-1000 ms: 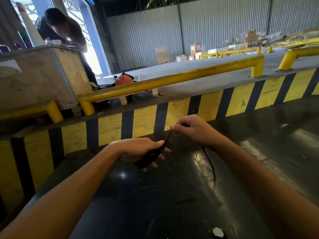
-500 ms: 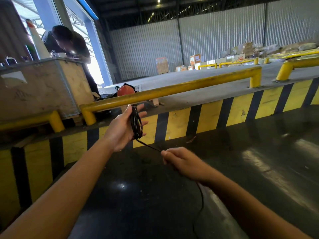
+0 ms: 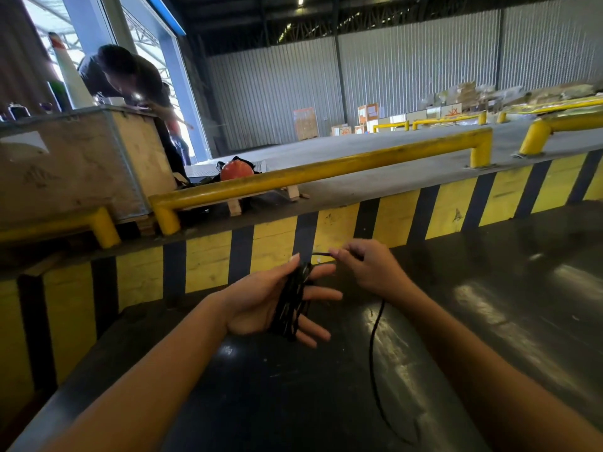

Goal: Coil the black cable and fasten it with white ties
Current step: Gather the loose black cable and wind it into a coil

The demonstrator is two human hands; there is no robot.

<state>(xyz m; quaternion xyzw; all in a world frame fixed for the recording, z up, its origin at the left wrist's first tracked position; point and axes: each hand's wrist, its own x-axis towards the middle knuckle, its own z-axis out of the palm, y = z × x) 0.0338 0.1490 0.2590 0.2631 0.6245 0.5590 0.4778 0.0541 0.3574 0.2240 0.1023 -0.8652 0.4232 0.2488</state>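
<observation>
head view: worn on head | faces forward and down, slightly tilted | close over both hands (image 3: pixel 372 272) | black surface (image 3: pixel 261 402) beneath them, striped wall (image 3: pixel 208 262) beyond | single view, nothing shared

Glossy black work surface (image 3: pixel 326 402), scuffed and streaked with glare.
Bounded at the far edge by a yellow-and-black striped wall (image 3: pixel 401 220); crossed by a loose run of thin black cable (image 3: pixel 372 360) trailing toward the near edge.
</observation>
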